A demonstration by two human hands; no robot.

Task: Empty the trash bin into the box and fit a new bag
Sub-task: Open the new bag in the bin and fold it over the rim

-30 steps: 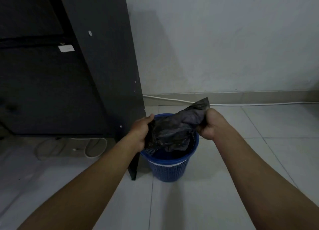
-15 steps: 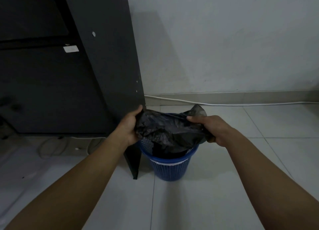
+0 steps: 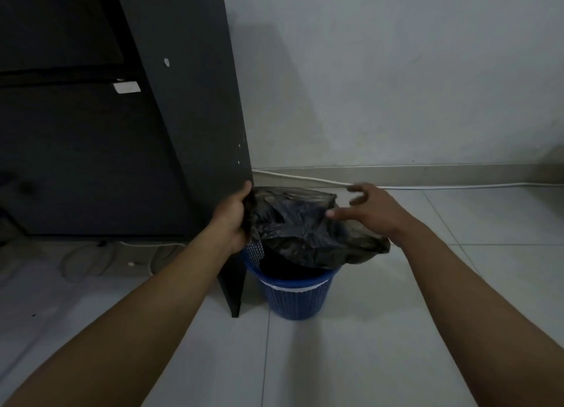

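Black bin bag (image 3: 305, 232) draped over blue mesh trash bin (image 3: 297, 296), bin on tiled floor (image 3: 381, 330) hard against dark desk side panel (image 3: 195, 107). Left hand (image 3: 233, 220) at bin's 9 o'clock, fingers clamped on bag edge. Right hand (image 3: 370, 211) at 2 o'clock, fingers spread and off the plastic; half a second back, pinching that same edge. Released hem now slumped over rim at 3 o'clock. Likely regrasping to stretch mouth around rim. Bag seemingly not yet seated; dim light, hard to confirm. No box in view. White cable (image 3: 457, 187) along skirting at 12 o'clock.
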